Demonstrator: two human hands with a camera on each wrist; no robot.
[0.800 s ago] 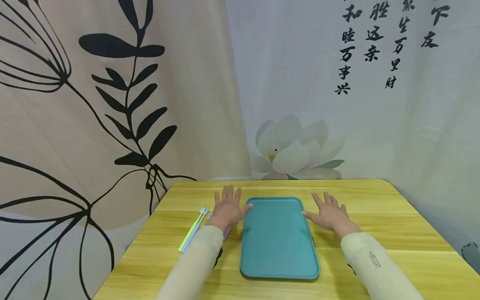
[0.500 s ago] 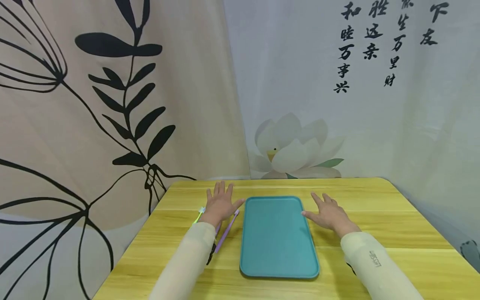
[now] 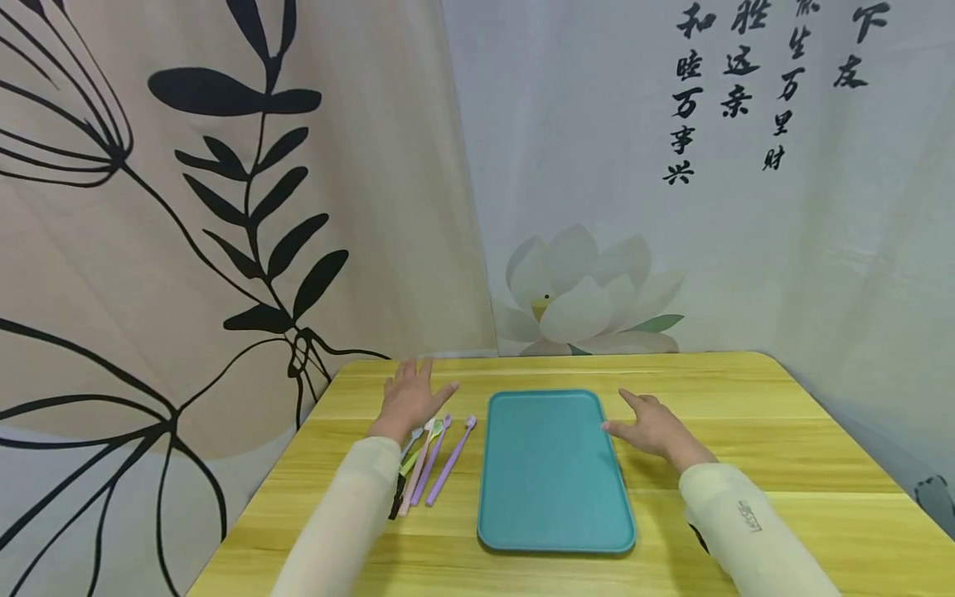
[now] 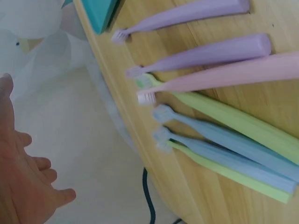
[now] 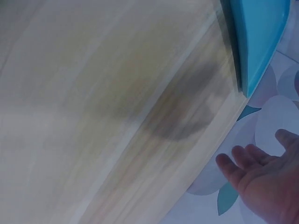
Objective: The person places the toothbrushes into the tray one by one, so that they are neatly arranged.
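Observation:
Several toothbrushes lie side by side left of the tray, partly hidden by the left forearm in the head view. Among them are a purple toothbrush [image 3: 451, 461], another purple one, a pink toothbrush [image 4: 224, 75], a green toothbrush [image 4: 243, 122] crossing under the pink one, and two blue toothbrushes beside a second green one. My left hand [image 3: 409, 402] is held over the heads of the brushes with fingers spread, holding nothing. To the right of the teal tray [image 3: 555, 473], my right hand [image 3: 660, 429] hovers with its fingers extended and grips nothing.
The wooden table [image 3: 783, 514] carries the tray near its middle. Behind it hangs a printed curtain [image 3: 403, 182] with plant drawings, a lotus and writing. A dark cable [image 4: 147, 196] hangs past the table edge.
My left hand has moved left from beside the tray, uncovering the purple and pink toothbrushes while its arm now covers the leftmost ones. My right hand has barely shifted.

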